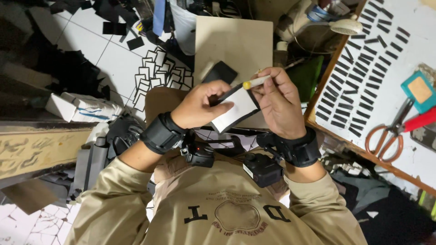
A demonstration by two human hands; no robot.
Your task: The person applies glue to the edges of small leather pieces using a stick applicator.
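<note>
I see a white card (236,110) edged black, a white pen (257,82) tipped yellow, black wrist straps (161,133), red-handled scissors (396,131), a teal-and-tan pad (419,91), and black strips (363,68) in rows on the white bench (408,54)

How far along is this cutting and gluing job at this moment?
Done: rows of small black strips lie on the white board, and white-edged squares on the floor. In hand: the left hand holds a black-backed white card; the right hand applies a yellow-tipped stick. Left: uncertain; black scraps remain.
</note>
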